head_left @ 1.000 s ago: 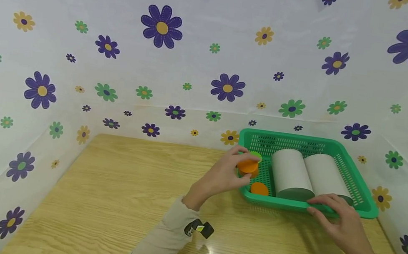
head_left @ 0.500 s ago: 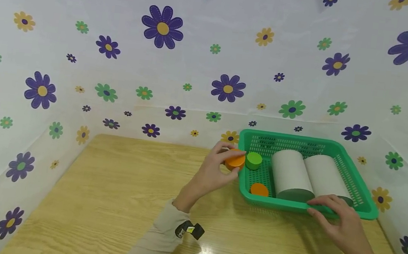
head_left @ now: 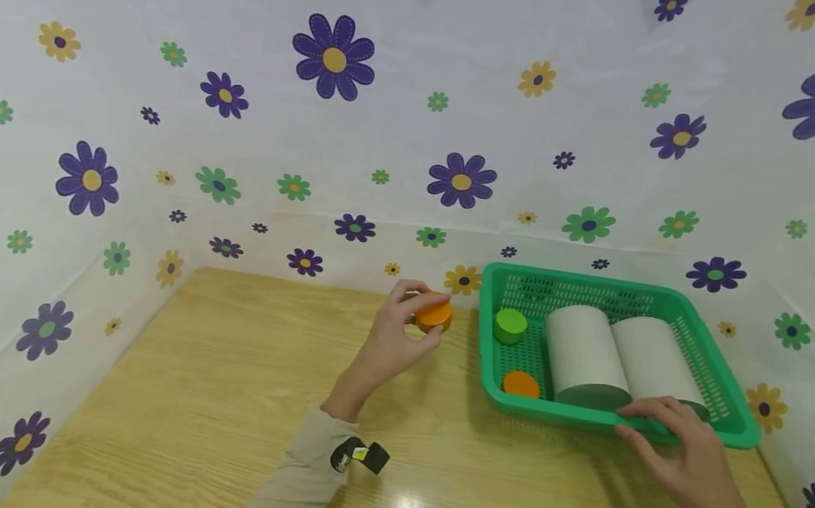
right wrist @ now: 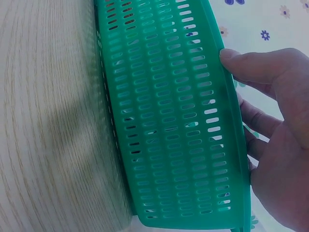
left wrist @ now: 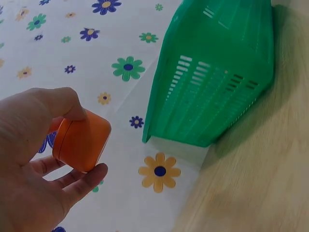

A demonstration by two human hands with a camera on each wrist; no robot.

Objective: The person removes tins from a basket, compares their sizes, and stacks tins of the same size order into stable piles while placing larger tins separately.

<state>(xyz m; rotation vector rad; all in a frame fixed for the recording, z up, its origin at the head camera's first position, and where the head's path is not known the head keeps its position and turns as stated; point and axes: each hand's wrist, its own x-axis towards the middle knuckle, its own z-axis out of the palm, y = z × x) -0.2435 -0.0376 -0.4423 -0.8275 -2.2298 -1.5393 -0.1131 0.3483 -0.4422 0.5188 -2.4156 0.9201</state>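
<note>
Held off to the left of the green basket is a small round orange container, pinched between the thumb and fingers of my left hand. A seam runs round this container in the left wrist view. My right hand grips the basket's front rim near its right end, thumb outside and fingers over the edge. Inside the basket, on the left, lie a small green round container and another orange one. Two large white cylinders lie side by side to their right.
The basket stands at the back right of a wooden table, close to the wall. A white sheet with printed flowers covers the walls on the back and both sides.
My left hand has lifted the orange container out of the basket and carried it left over the rim, uncovering the green one. My right hand stays at the front rim.
</note>
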